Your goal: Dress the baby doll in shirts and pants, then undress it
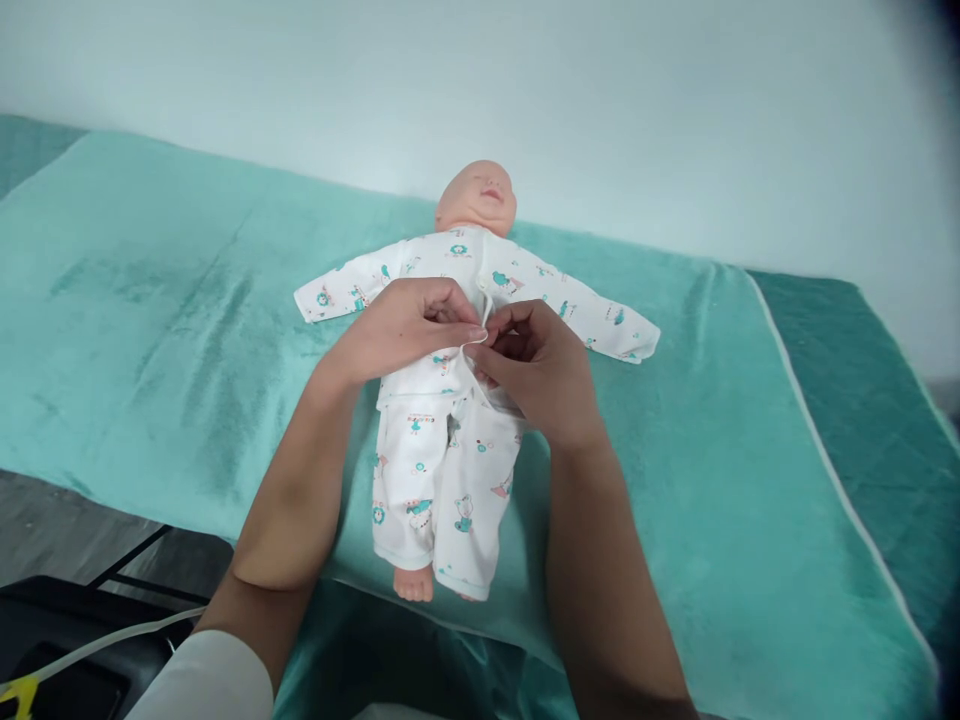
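Note:
A baby doll (478, 196) lies on its back, dressed in a white printed shirt (450, 262) and matching white trousers (416, 480). Over the doll's belly, my left hand (412, 322) pinches the front edge of the shirt between thumb and fingers. My right hand (536, 365) meets it from the other side, its fingers closed on the other front edge of the shirt. The fingertips of both hands nearly touch. The upper front is closed near the chest, while the lower edge lies partly apart under my right hand. Both sleeves stretch outward.
A green cloth (150, 300) covers the table under the doll. A pale wall (600, 120) rises behind it. At the lower left are a black object (67, 630), a pale cord (120, 634) and something yellow (19, 697).

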Demonstrator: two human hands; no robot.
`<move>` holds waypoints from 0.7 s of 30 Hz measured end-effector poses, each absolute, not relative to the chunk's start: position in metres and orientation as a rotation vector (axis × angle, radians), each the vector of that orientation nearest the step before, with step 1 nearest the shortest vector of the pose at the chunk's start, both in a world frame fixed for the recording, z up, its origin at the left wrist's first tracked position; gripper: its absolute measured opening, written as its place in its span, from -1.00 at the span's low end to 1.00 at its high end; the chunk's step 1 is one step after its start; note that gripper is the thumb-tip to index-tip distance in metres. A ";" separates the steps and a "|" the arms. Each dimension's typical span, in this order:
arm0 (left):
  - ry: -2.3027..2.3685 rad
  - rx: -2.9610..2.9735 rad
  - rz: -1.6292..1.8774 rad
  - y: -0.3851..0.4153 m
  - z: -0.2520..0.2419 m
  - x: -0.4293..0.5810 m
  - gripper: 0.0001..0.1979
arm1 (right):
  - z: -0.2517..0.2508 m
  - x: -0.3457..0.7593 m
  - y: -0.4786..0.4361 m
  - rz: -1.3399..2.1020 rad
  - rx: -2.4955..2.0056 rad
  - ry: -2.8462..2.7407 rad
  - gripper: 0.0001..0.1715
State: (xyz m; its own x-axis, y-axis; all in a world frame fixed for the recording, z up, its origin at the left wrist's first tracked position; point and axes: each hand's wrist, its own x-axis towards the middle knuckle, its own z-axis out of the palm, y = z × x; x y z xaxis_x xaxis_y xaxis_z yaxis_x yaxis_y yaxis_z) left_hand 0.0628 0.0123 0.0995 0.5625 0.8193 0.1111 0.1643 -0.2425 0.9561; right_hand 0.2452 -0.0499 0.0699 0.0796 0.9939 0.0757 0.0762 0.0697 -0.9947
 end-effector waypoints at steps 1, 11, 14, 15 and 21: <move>0.837 1.746 0.765 0.012 0.100 0.063 -0.84 | 0.069 0.245 -0.050 1.036 -1.258 -1.247 -0.67; 0.813 1.747 0.788 0.011 0.099 0.066 -0.88 | 0.069 0.244 -0.050 1.011 -1.240 -1.289 -0.63; 0.767 1.692 0.766 0.012 0.101 0.064 -0.86 | 0.072 0.244 -0.049 1.081 -1.181 -1.256 -0.67; 0.759 1.680 0.755 0.012 0.102 0.064 -0.86 | 0.073 0.244 -0.049 1.095 -1.166 -1.246 -0.69; 0.731 1.683 0.716 0.012 0.101 0.061 -0.86 | 0.075 0.243 -0.048 1.066 -1.224 -1.201 -0.73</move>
